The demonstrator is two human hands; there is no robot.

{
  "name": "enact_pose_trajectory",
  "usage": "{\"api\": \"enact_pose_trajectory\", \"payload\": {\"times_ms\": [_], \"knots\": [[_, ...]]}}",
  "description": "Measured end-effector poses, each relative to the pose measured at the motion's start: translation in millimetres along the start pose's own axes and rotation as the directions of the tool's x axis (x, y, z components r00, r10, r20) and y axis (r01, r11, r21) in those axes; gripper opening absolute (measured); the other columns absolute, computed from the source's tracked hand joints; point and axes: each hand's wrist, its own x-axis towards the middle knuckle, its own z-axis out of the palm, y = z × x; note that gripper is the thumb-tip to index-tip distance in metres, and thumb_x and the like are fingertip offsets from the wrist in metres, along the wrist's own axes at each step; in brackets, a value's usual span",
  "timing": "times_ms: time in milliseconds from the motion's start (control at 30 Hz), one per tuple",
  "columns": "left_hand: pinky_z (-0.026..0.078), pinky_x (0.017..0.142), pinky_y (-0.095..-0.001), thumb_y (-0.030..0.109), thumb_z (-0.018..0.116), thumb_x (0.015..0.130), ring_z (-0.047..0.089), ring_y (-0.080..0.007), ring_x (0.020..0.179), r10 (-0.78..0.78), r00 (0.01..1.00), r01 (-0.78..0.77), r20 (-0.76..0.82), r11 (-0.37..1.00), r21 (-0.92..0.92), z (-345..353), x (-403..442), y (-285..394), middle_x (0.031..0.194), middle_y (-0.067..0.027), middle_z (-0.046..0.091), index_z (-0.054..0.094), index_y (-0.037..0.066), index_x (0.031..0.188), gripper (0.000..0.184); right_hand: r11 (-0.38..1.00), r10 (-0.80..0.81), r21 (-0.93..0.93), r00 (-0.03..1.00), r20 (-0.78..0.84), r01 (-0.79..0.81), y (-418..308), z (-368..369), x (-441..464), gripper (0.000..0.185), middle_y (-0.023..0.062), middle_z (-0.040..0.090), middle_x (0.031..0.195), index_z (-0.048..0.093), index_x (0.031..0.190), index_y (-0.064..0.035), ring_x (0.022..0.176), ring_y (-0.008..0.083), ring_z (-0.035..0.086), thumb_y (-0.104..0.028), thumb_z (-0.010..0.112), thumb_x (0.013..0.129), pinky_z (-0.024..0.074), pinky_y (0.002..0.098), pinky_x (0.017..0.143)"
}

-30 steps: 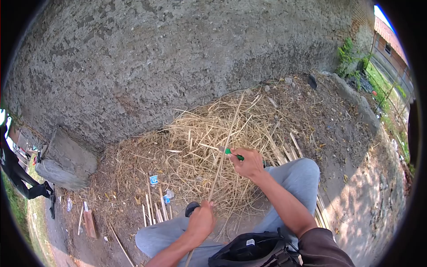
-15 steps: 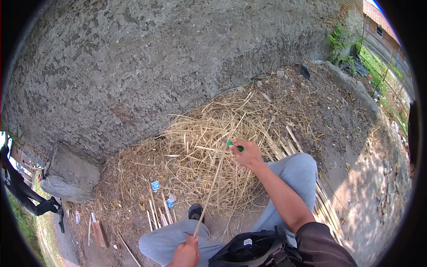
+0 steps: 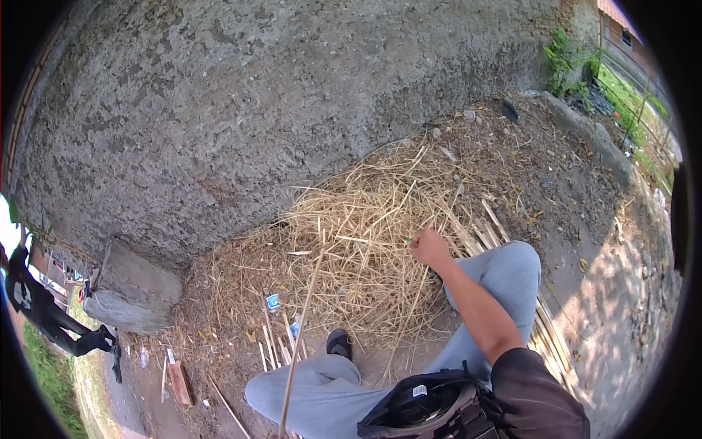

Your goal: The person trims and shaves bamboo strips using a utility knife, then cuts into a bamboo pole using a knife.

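Note:
My right hand [image 3: 433,252] is closed above the right side of a pile of pale shavings [image 3: 365,256]. A small bit of green shows at its fingertips, part of a green-handled tool mostly hidden in the fist. A long thin bamboo strip [image 3: 303,329] slants up from the bottom edge, passing in front of my left leg. Its upper end is over the pile, apart from my right hand. My left hand is out of view below the frame, so what it grips does not show.
A rough wall [image 3: 256,110] rises behind the pile. Split strips [image 3: 552,340] lie beside my right leg, and more short strips [image 3: 274,347] lie near my left shoe. A concrete block [image 3: 139,282] stands left. Another person [image 3: 47,307] is at far left.
My left hand has dropped out of the frame, and the strip has shifted left and down with it. My right hand has moved right, away from the strip. The view has turned slightly.

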Motion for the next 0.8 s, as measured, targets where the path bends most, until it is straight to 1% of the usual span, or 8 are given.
{"api": "enact_pose_trajectory", "payload": {"times_ms": [100, 200, 333, 400, 467, 567, 733, 800], "knots": [[0.051, 0.062, -0.0509, 0.01, 0.05, 0.095, 0.064, -0.0477, 0.073, -0.056, 0.997, 0.052, -0.049, 0.996, -0.068, 10.2, 14.8, -17.0, 0.08, -0.0297, 0.064, 0.062, -0.004, 0.103, 0.02, 0.968, -0.043, -0.235, 0.983, 0.178, 0.084, 0.7, 18.7, -23.5, 0.026, 0.0206, 0.069, 0.103, 0.069, 0.099, -0.005, 0.099, 0.0366, 0.067, -0.026, 0.066, 0.083, 0.0547, 0.0482, 0.082], [0.048, 0.055, -0.047, 0.017, 0.049, 0.098, 0.063, -0.0401, 0.061, 0.189, 0.948, -0.211, -0.257, 0.976, -0.061, 23.5, 32.3, -17.2, 0.07, -0.0201, 0.065, 0.06, -0.002, 0.096, 0.023, 0.94, -0.028, -0.321, 0.965, 0.262, 0.114, -0.2, 22.4, -36.5, 0.028, 0.0198, 0.068, 0.104, 0.07, 0.097, -0.0051, 0.103, 0.036, 0.065, -0.028, 0.068, 0.081, 0.0543, 0.0482, 0.083], [0.032, 0.045, -0.0242, 0.037, 0.046, 0.104, 0.04, -0.0057, 0.05, -0.067, 0.975, 0.185, 0.21, 0.77, -0.61, 9.9, 56.8, 1.2, 0.058, 0.0078, 0.041, 0.055, 0.014, 0.081, 0.034, 0.943, -0.091, -0.286, 0.96, 0.266, 0.168, -35.3, -15.2, -37.7, 0.03, 0.0184, 0.069, 0.1, 0.069, 0.098, -0.0044, 0.101, 0.037, 0.066, -0.029, 0.069, 0.081, 0.0541, 0.0485, 0.084], [0.027, 0.046, -0.0202, 0.04, 0.047, 0.104, 0.034, -0.0019, 0.05, -0.229, 0.831, 0.546, 0.507, 0.505, -0.668, -4.5, 61.0, 15.0, 0.058, 0.011, 0.037, 0.055, 0.021, 0.08, 0.032, 0.961, -0.13, -0.19, 0.936, 0.326, 0.2, -62.5, -57.6, -40.9, 0.04, 0.0222, 0.068, 0.1, 0.067, 0.105, 0.0003, 0.098, 0.0356, 0.068, -0.033, 0.071, 0.084, 0.0546, 0.0459, 0.083], [0.026, 0.045, -0.0201, 0.04, 0.048, 0.104, 0.033, -0.002, 0.05, -0.259, 0.821, 0.566, 0.509, 0.486, -0.666, 4.0, 63.7, 1.8, 0.059, 0.0113, 0.036, 0.055, 0.021, 0.08, 0.031, 0.952, -0.145, 0.294, 0.97, 0.195, 0.084, -83.8, -89.5, -45.3, 0.048, 0.0168, 0.069, 0.091, 0.068, 0.107, 0.0012, 0.09, 0.029, 0.07, -0.04, 0.073, 0.084, 0.0542, 0.0419, 0.078], [0.025, 0.046, -0.0202, 0.04, 0.049, 0.103, 0.032, -0.0025, 0.05, -0.262, 0.805, 0.591, 0.532, 0.431, -0.682, 17.2, 65.9, -22.1, 0.06, 0.0112, 0.036, 0.053, 0.021, 0.082, 0.029, 0.809, -0.213, 0.553, 0.976, -0.038, 0.198, -95.2, -111.0, -33.2, 0.055, 0.0107, 0.068, 0.083, 0.068, 0.108, 0.0026, 0.078, 0.02, 0.068, -0.045, 0.076, 0.082, 0.0528, 0.0369, 0.071], [0.026, 0.046, -0.0206, 0.038, 0.049, 0.104, 0.032, -0.0039, 0.052, -0.074, 0.825, 0.527, 0.561, 0.461, -0.714, -9.0, 66.7, 8.1, 0.062, 0.0091, 0.036, 0.051, 0.018, 0.083, 0.029, 0.79, -0.27, 0.548, 0.958, -0.093, 0.276, -110.9, -136.1, -6.9, 0.047, 0.0027, 0.065, 0.081, 0.067, 0.111, 0.0025, 0.063, 0.0073, 0.055, -0.032, 0.08, 0.083, 0.0453, 0.0271, 0.057], [0.026, 0.046, -0.0208, 0.037, 0.049, 0.104, 0.032, -0.0049, 0.051, -0.007, 0.828, 0.508, 0.561, 0.432, -0.745, -9.7, 67.2, 13.3, 0.062, 0.0073, 0.037, 0.051, 0.016, 0.084, 0.03, 0.685, -0.166, 0.725, 0.984, 0.061, 0.071, -110.9, -127.7, 4.4, 0.046, 0.0035, 0.064, 0.08, 0.067, 0.112, 0.0023, 0.062, 0.0066, 0.054, -0.032, 0.079, 0.084, 0.0427, 0.026, 0.055]]}}
